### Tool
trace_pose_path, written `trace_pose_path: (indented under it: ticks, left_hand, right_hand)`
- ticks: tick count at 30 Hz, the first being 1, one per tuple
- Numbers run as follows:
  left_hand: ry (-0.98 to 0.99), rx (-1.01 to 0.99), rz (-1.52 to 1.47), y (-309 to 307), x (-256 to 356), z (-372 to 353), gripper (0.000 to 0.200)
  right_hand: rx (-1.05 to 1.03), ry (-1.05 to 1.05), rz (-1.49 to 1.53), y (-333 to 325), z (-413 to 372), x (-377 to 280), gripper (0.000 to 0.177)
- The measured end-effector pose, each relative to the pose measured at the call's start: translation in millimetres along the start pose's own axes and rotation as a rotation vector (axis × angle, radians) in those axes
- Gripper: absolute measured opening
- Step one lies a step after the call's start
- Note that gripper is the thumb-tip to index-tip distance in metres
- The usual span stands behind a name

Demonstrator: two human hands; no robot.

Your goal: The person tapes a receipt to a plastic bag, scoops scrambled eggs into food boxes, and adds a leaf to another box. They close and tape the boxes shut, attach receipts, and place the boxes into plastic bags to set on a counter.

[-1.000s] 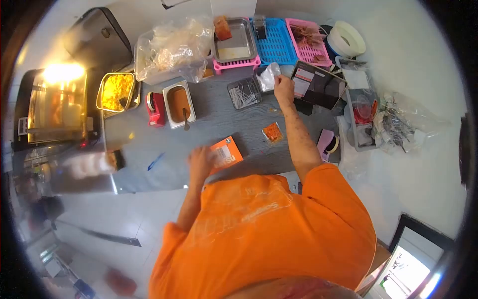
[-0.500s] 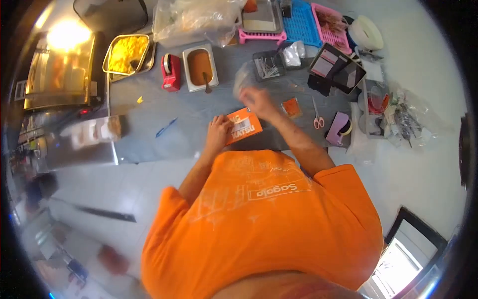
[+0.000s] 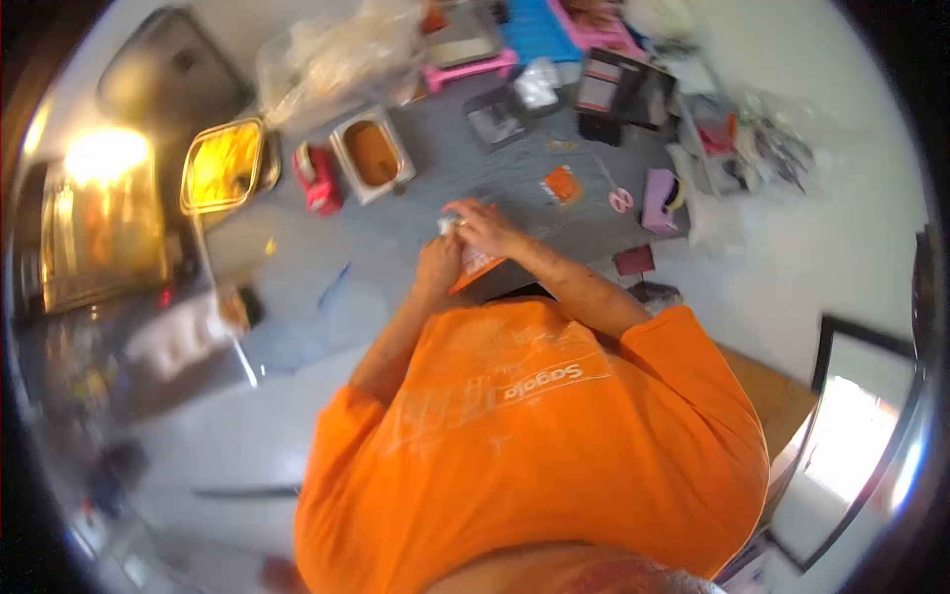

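Observation:
Close to my body at the table's front, an orange packet (image 3: pixel 479 267) with white lettering lies largely covered by my hands. My left hand (image 3: pixel 438 264) is closed on its left side. My right hand (image 3: pixel 482 229) meets the left at the packet's upper end, fingers bent. Beside those fingers shows a small whitish, shiny bit (image 3: pixel 447 225), too blurred to identify; what the right fingers pinch is hidden. To the right lies a small clear sachet with orange contents (image 3: pixel 563 185), and past it pink-handled scissors (image 3: pixel 620 199).
Behind my hands stand a metal tub of brown sauce (image 3: pixel 373 156) and a red tape dispenser (image 3: pixel 319 183). A tray of yellow food (image 3: pixel 222 168) is farther left. On the right are a purple tape dispenser (image 3: pixel 660 203) and a dark tablet-like device (image 3: pixel 618 91). A blue pen (image 3: pixel 335 283) lies left.
My right hand has come down and left from above the packet, where it held a blurred translucent thing, to join my left hand. The whole view has turned and shifted.

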State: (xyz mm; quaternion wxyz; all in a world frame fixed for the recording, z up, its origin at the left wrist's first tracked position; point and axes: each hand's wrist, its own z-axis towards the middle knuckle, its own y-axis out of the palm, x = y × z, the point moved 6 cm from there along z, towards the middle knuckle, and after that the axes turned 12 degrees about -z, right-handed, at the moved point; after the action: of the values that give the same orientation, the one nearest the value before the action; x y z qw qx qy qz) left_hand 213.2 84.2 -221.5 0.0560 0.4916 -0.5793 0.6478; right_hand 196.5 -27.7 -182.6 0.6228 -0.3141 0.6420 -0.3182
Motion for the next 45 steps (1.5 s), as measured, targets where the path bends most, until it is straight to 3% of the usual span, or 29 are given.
trace_pose_path:
  ticks: [2,5,8,9,10,11,12,13,14,15,17,18,19,20,21,23,24,26,27,29,30,32,36,38,39,41,42,44,45]
  left_hand:
    - [0.045,-0.057,0.225,-5,11,7,0.019]
    - [0.142,-0.086,0.227,-23,17,16,0.017]
    - [0.570,-0.105,0.042,-43,44,25,0.041]
    - [0.593,-0.121,0.054,-41,45,32,0.041]
    - [0.342,-0.292,-0.121,-29,28,39,0.056]
    - [0.075,-0.459,-0.284,-15,6,38,0.071]
    - [0.098,-0.451,-0.347,-1,-22,38,0.081]
    - [0.127,-0.433,-0.411,9,-47,39,0.091]
    - [0.182,-0.263,-0.345,3,-48,30,0.090]
    - [0.236,-0.090,-0.280,0,-45,16,0.089]
    - [0.146,0.140,-0.492,7,-64,-3,0.087]
    - [0.200,0.233,-0.391,16,-91,-15,0.085]
    - [0.251,0.326,-0.290,26,-118,-24,0.084]
    - [0.005,0.488,0.301,27,-111,-28,0.079]
    - [-0.254,0.631,0.893,28,-99,-30,0.090]
    - [-0.234,0.637,0.851,41,-70,-20,0.088]
    - [-0.225,0.637,0.798,49,-56,-14,0.086]
    - [-0.214,0.630,0.703,59,-29,-14,0.082]
    - [-0.210,0.623,0.658,62,-17,-19,0.080]
    - [-0.194,0.610,0.569,63,10,-20,0.078]
    - [-0.182,0.611,0.516,66,21,-15,0.077]
    - [-0.162,0.605,0.417,69,41,-12,0.076]
    - [-0.096,0.558,0.214,63,76,2,0.076]
    - [-0.063,0.540,0.161,67,85,16,0.077]
    - [-0.207,0.488,0.223,73,76,25,0.074]
    - [-0.352,0.432,0.293,78,69,27,0.071]
    - [-0.191,0.413,0.270,82,84,33,0.067]
    - [-0.022,0.399,0.248,89,113,43,0.063]
    - [-0.005,0.370,0.156,91,134,47,0.060]
  right_hand:
    - [0.344,-0.002,0.109,-8,-7,9,0.029]
    - [0.418,0.296,0.333,-53,-35,24,0.029]
    - [0.812,0.342,0.285,-97,-91,69,0.023]
    - [0.951,0.394,0.049,-121,-115,95,0.020]
    - [1.083,0.448,-0.199,-146,-148,115,0.017]
    - [1.238,0.626,0.059,-161,-183,146,0.017]
    - [1.456,0.685,-0.208,-194,-223,156,0.022]
    - [1.549,0.842,-0.399,-221,-261,176,0.020]
    - [1.768,0.909,-0.584,-230,-306,216,0.020]
    - [1.869,1.150,-0.640,-239,-350,245,0.019]
    - [2.078,1.461,-0.117,-237,-432,316,0.020]
    - [2.100,1.463,-0.098,-222,-478,370,0.020]
    - [1.813,1.346,0.543,-203,-497,452,0.022]
    - [1.439,1.148,1.093,-194,-475,475,0.024]
    - [1.448,1.143,1.108,-200,-480,486,0.024]
    - [1.062,0.971,1.357,-211,-445,490,0.028]
    - [1.060,0.961,1.367,-216,-433,502,0.028]
    - [0.916,1.021,-0.469,-265,-414,494,0.031]
    - [0.913,1.017,-0.451,-257,-405,502,0.031]
    - [1.518,0.447,1.092,-228,-397,529,0.031]
    - [1.519,0.435,1.103,-234,-393,526,0.031]
    - [0.881,1.236,-0.460,-259,-393,500,0.036]
    - [0.741,1.290,-0.320,-273,-388,491,0.034]
    - [1.117,1.174,-0.627,-271,-392,481,0.026]
    - [1.127,1.178,-0.627,-271,-392,489,0.026]
    - [1.253,1.228,-0.259,-263,-401,510,0.020]
    - [1.260,1.230,-0.255,-277,-403,505,0.020]
    - [0.762,1.241,-0.318,-297,-386,508,0.019]
    - [0.772,1.242,-0.314,-296,-387,504,0.019]
